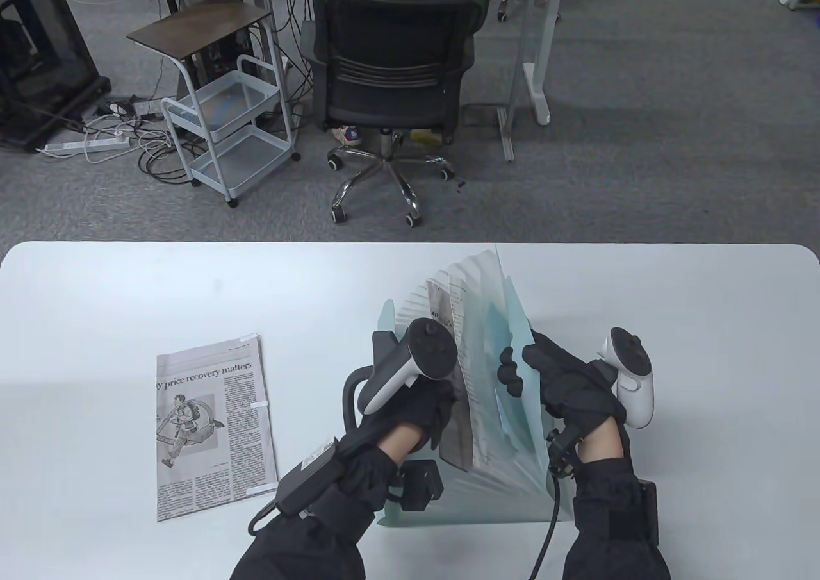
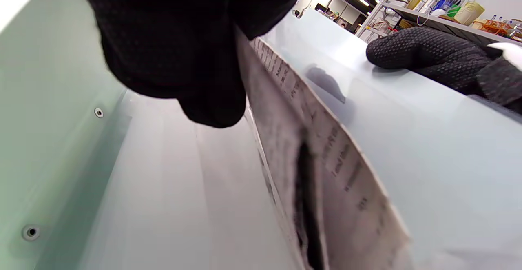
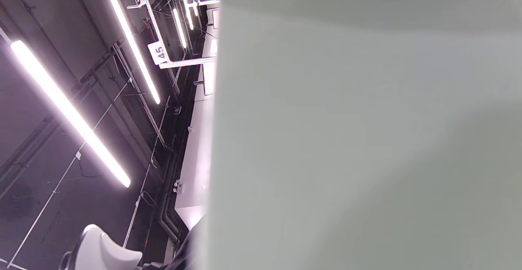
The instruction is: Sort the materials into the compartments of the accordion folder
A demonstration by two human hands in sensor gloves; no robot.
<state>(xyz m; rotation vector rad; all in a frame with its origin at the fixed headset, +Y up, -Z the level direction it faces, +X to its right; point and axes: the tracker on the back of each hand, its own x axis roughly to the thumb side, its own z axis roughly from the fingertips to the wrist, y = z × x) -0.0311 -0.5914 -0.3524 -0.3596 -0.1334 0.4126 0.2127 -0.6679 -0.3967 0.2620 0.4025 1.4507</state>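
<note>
A pale green translucent accordion folder (image 1: 493,285) stands fanned open on the white table (image 1: 128,298). A folded newspaper sheet (image 1: 456,330) stands edge-up in one of its middle compartments. My left hand (image 1: 441,413) grips this sheet at its near edge; in the left wrist view the gloved fingers (image 2: 183,58) sit against the paper (image 2: 326,160), between the folder walls (image 2: 61,98). My right hand (image 1: 512,372) holds the folder's right-hand cover, fingers curled over its top edge and pulling it aside. That cover (image 3: 367,139) fills the right wrist view.
Another folded newspaper (image 1: 214,426) with a cartoon and a headline lies flat on the table to the left of the folder. Beyond the table's far edge stand an office chair (image 1: 391,61) and a white trolley (image 1: 230,131).
</note>
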